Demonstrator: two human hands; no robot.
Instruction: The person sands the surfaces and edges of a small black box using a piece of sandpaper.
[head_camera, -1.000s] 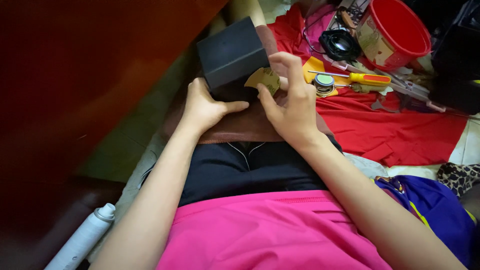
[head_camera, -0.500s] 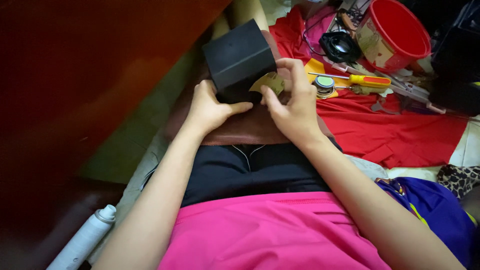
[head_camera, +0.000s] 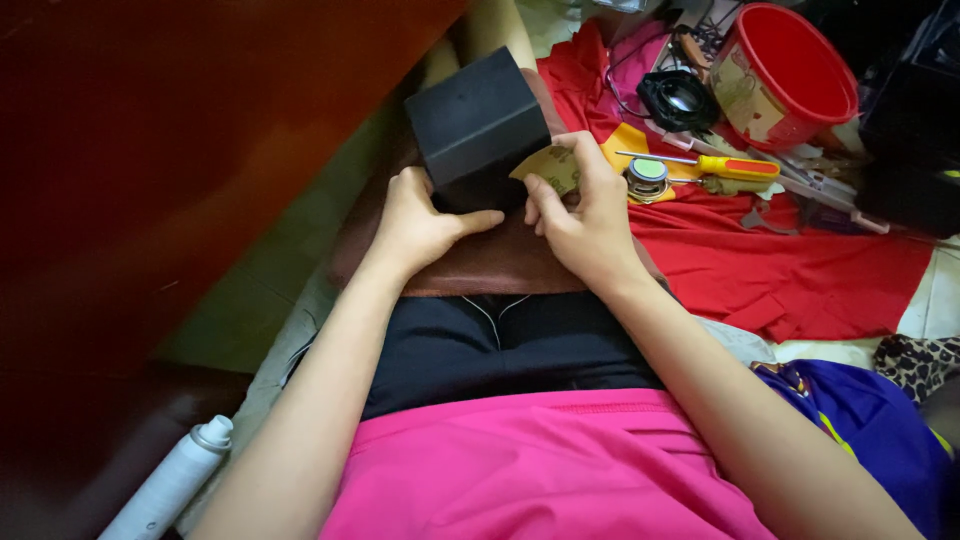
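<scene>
Since half a second before, the black box (head_camera: 477, 120) had tipped a bit more to the left and my right hand (head_camera: 585, 215) had slid lower along its right side. I saw the box sitting on my lap, on a brown board (head_camera: 480, 265) that lay across my legs. It stood tilted, with one corner pointing toward me. My left hand (head_camera: 420, 222) pressed against the bottom left of the box, fingers curled around it and the thumb stretched out along the bottom edge. My right hand pinched a small tan piece of sandpaper (head_camera: 552, 167) between thumb and fingers and held it flat against the right side of the box. Both hands touched the box, and they were close to each other but not touching. A red cloth (head_camera: 780, 260) lay spread on the floor to my right. On it, near my right hand, I saw a screwdriver (head_camera: 715, 165) with a yellow and orange handle and a small round speaker (head_camera: 648, 176) just beside it. Farther back stood a red bucket (head_camera: 790, 75), and a black round part (head_camera: 678, 98) lay beside it. A white spray can (head_camera: 170, 482) lay on the floor by my left arm.
</scene>
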